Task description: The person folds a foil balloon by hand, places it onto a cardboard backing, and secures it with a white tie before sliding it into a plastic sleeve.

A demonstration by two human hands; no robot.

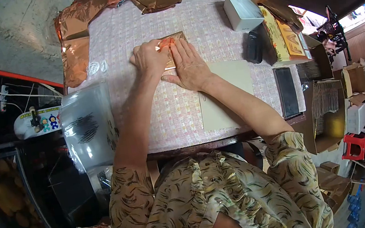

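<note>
On the table (207, 22) with a pale checked cloth, just past the far left corner of the flat grey-beige card (230, 102), a small, flat, shiny copper foil piece (165, 44) seems to point its long way away from the person. The left hand (149, 60) curls over it, pinching or not I can't tell, and the right hand (190, 66) lies flat, thumb out. This looks like smoothing, so the next move calls for steady, gentle pressing.
</note>
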